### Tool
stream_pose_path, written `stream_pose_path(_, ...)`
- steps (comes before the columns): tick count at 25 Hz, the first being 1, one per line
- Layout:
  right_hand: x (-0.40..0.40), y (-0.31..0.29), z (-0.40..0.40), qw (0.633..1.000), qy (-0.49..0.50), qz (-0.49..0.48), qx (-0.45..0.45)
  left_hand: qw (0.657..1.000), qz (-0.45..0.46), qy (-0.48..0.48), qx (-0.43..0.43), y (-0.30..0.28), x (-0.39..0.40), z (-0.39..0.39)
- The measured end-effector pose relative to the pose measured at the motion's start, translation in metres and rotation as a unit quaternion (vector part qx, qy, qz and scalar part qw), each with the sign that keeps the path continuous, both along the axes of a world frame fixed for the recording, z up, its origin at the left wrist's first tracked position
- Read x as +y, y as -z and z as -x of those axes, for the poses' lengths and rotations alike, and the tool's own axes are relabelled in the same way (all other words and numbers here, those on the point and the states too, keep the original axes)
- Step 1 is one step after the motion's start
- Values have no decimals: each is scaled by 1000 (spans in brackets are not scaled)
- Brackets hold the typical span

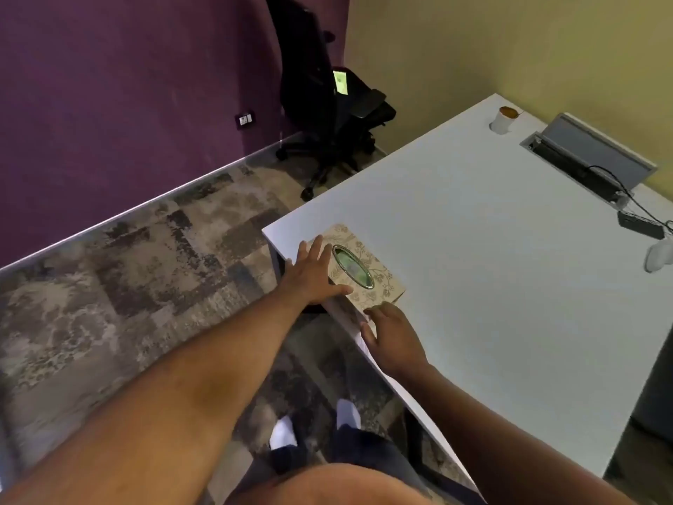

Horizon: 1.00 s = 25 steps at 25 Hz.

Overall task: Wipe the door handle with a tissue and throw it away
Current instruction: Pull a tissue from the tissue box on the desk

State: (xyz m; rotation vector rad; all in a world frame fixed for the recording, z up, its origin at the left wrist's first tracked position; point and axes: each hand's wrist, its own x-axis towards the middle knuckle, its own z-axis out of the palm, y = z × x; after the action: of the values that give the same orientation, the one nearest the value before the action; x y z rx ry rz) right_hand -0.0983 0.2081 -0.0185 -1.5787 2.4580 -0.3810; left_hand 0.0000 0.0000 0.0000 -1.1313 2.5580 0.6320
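Note:
A beige patterned tissue box [378, 282] with a green oval slot lies flat at the near left corner of the white table [491, 267]. My left hand [313, 273] rests flat on the box's left side, fingers spread. My right hand [391, 335] hovers at the box's near end, fingertips touching its edge, fingers apart with nothing in them. No loose tissue shows. No door handle or bin is in view.
A black office chair [327, 103] stands in the far corner by the purple wall. A paper cup [502, 120], an open cable hatch [582, 154], a black adapter with cables [641, 222] and a white mouse [658, 255] sit on the table. Patterned carpet [127, 267] lies to the left.

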Motion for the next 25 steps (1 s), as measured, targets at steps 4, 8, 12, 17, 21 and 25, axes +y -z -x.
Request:
stream_pose_path(4, -19, -3, 19, 1000, 4, -2, -9, 998, -49, -10, -31, 12, -5, 9)
stream_pose_path(8, -56, -11, 36, 997, 35, -8, -67, 999, -17, 14, -47, 22, -4, 11)
stream_pose_path(12, -93, -14, 45, 994, 51, -16, -91, 998, -2, 19, -53, 24, -4, 12)
stream_pose_path(17, -113, -10, 50, 993, 75, -33, -88, 999, 4, 20, -49, 25, -3, 11)
stream_pose_path(21, -116, -16, 56, 991, 81, 52, -97, 999, -11, 12, -44, 27, -5, 11)
stream_pose_path(25, -122, -52, 54, 951, 124, 207, -196, 999, -27, 8, -45, 23, -6, 13)
